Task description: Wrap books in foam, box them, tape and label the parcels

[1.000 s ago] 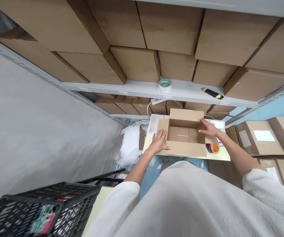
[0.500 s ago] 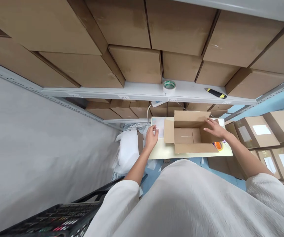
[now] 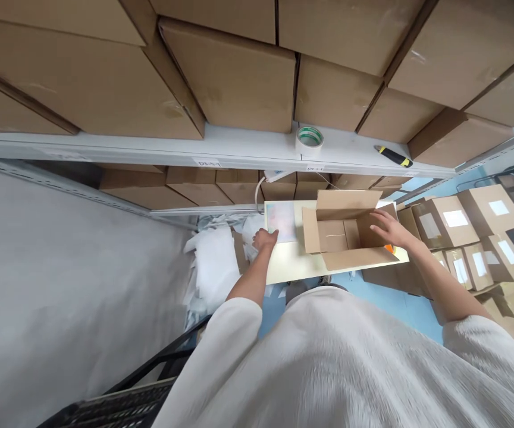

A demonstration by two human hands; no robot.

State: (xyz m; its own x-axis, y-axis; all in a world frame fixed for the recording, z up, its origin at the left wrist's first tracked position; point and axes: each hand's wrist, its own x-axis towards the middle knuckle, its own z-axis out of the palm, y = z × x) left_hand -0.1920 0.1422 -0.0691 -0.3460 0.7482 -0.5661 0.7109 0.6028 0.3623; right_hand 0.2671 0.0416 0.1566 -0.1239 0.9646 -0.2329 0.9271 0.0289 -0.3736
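Note:
An open cardboard box (image 3: 335,236) stands on the pale yellow tabletop (image 3: 288,261) with its flaps spread. At its right side, my right hand (image 3: 391,229) lies against the flap, fingers stretched out and apart. A flat, glossy, pale pinkish packet (image 3: 282,221) lies left of the box; what it contains is unclear. My left hand (image 3: 265,239) is at the packet's left edge, fingers curled and thumb on its lower corner. An orange roll of tape (image 3: 389,248) shows partly behind the box's front right corner.
A grey shelf (image 3: 248,144) above the tabletop carries closed cartons (image 3: 239,77), a white tape roll (image 3: 309,141) and a black-yellow utility knife (image 3: 394,156). White packing sheets (image 3: 216,261) lie left; labelled cartons (image 3: 453,223) are stacked right. A black crate (image 3: 118,404) stands lower left.
My left hand has moved down and left onto the packet's edge, its fingers closing. My right hand stays at the box's right flap. The view has shifted, and the box appears slightly turned.

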